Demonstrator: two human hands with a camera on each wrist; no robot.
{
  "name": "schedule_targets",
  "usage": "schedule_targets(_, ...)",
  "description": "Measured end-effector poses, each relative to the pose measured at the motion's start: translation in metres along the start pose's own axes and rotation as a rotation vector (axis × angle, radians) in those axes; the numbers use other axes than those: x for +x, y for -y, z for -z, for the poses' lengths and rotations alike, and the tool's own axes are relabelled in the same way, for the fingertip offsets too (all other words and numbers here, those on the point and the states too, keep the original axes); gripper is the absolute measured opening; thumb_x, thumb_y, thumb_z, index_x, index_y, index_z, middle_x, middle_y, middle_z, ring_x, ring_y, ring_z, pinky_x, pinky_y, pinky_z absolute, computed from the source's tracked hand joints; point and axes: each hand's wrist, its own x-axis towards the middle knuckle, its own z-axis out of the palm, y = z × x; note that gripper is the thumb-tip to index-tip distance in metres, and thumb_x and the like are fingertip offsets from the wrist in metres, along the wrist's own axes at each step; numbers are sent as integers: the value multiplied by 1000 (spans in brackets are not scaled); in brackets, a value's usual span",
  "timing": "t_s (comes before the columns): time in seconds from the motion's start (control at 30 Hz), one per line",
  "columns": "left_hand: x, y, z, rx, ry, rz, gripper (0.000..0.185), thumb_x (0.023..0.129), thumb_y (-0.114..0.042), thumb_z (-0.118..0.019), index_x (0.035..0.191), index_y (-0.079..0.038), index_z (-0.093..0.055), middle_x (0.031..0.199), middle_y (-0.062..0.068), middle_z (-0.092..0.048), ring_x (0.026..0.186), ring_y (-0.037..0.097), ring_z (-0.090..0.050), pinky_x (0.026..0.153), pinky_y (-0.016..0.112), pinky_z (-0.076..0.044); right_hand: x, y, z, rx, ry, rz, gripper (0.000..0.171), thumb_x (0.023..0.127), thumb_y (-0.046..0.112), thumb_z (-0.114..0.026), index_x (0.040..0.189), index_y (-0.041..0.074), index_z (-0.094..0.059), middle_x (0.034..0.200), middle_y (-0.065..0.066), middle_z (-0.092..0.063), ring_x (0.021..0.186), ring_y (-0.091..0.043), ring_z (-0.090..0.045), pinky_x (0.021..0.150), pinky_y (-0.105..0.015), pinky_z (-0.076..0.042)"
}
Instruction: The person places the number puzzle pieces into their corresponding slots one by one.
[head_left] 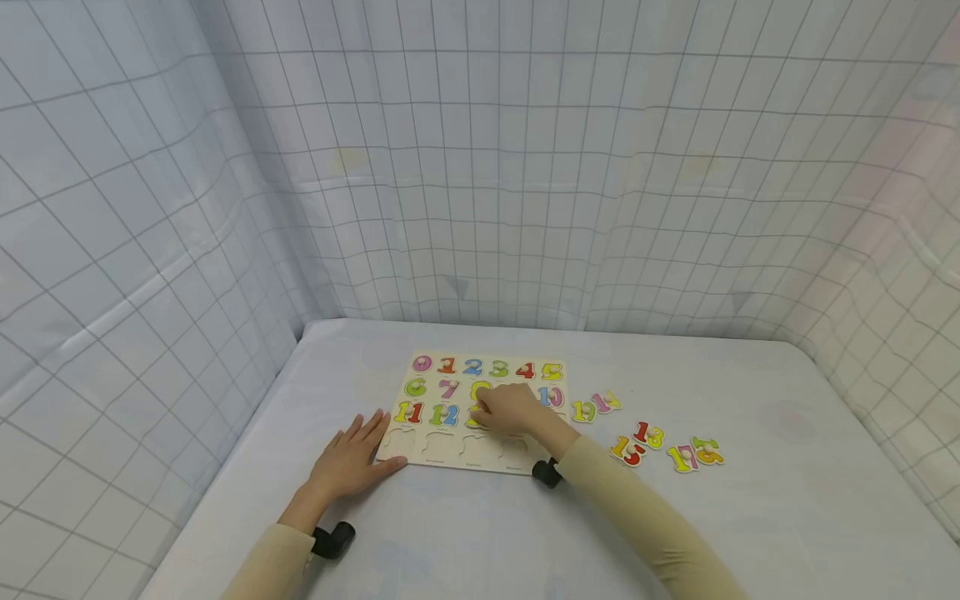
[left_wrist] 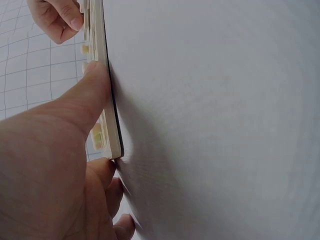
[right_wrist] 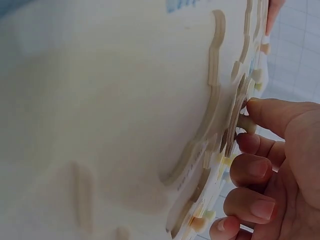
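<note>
A wooden number puzzle board [head_left: 450,454] lies on the white table, its top rows filled with coloured numbers and its bottom row of slots bare. My left hand [head_left: 366,446] lies flat at the board's left corner. In the left wrist view its thumb [left_wrist: 92,87] presses against the board's edge [left_wrist: 109,100]. My right hand [head_left: 493,410] reaches over the board's middle. In the right wrist view, thumb and forefinger of the right hand [right_wrist: 250,134] pinch the small peg [right_wrist: 245,123] of a yellow number piece [head_left: 474,419] sitting in the third row.
Loose number pieces lie right of the board: 19 [head_left: 583,411], 14 [head_left: 606,402], 13 [head_left: 649,434], 15 [head_left: 628,451], 17 [head_left: 682,457] and 16 [head_left: 707,450]. Gridded white curtains close in the table at the back and on both sides.
</note>
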Motion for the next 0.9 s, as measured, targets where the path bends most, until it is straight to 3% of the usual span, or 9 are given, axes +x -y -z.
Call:
schedule_targets(0.4,2,2,-3,-3,0,3,88,87,-61,-54,146,1,-32,149,20,-30,136,47,-20,105,64,-17,2,4,-4,-37,18,-16,29,97,38,-52,77,18,-46,58,6,-44,49,-10,-37,50,-25,-28)
schedule_targets(0.9,2,4,-5,2,0,7,88,87,-60,-55,146,1,-32,150,20,-30,136,46,-19,105,64,-17,0,4,-4,-6,28,-37,31,95,45,-53,80,19,-46,58,6,-44,51,-10,-37,51,-25,-28)
